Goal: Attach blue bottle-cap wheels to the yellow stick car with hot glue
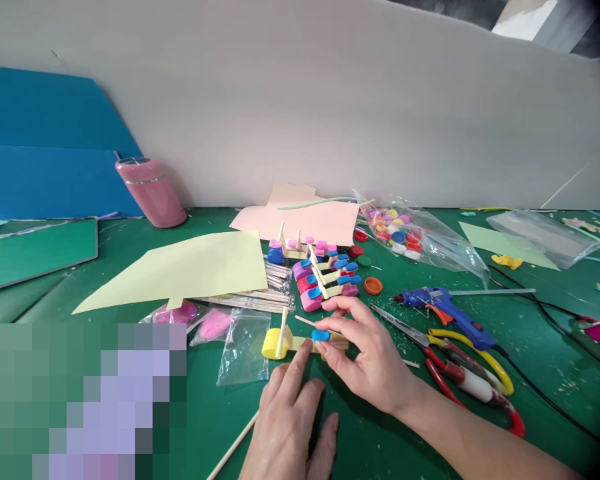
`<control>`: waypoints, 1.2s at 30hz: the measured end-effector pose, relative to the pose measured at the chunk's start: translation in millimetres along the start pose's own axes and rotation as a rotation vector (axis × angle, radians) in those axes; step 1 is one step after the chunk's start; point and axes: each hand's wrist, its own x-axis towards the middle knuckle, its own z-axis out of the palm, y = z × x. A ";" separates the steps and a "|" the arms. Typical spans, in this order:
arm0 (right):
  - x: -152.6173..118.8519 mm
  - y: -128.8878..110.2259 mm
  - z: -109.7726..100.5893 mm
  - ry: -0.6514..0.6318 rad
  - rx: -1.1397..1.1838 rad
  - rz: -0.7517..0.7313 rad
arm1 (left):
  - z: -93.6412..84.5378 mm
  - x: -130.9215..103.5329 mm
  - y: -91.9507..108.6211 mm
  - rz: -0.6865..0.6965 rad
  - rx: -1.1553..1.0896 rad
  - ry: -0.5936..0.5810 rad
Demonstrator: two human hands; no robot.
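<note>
On the green table before me lies a small craft model: pale wooden sticks [300,344] with a yellow bottle cap [275,343] at the left end. A blue oval piece [321,335] sits on its right part. My right hand [370,350] comes in from the right, its thumb and index finger closed around the blue oval piece. My left hand [293,417] rests in front, with its index fingertip on the sticks and its thumb apart. Behind stand several similar stick models [330,277] with pink, blue and red caps. The model's right end is partly hidden by my right hand.
To the right lie a blue glue gun [450,310], scissors [405,327] and red-handled pliers [470,380]. A bag of coloured caps [405,230] is at the back. Yellow paper [195,270], a clear bag [243,350] and a pink tumbler [153,193] are on the left.
</note>
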 end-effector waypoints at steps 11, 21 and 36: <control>0.1 -0.3 1.1 -0.006 -0.011 0.005 | 16.1 -5.5 -0.9 -0.041 -0.068 0.109; -0.1 0.4 0.5 -0.013 -0.009 0.010 | 15.5 -5.1 -1.1 -0.043 -0.067 0.106; 0.3 -0.2 0.7 -0.009 -0.001 0.016 | 15.5 -4.2 -0.5 -0.042 -0.067 0.129</control>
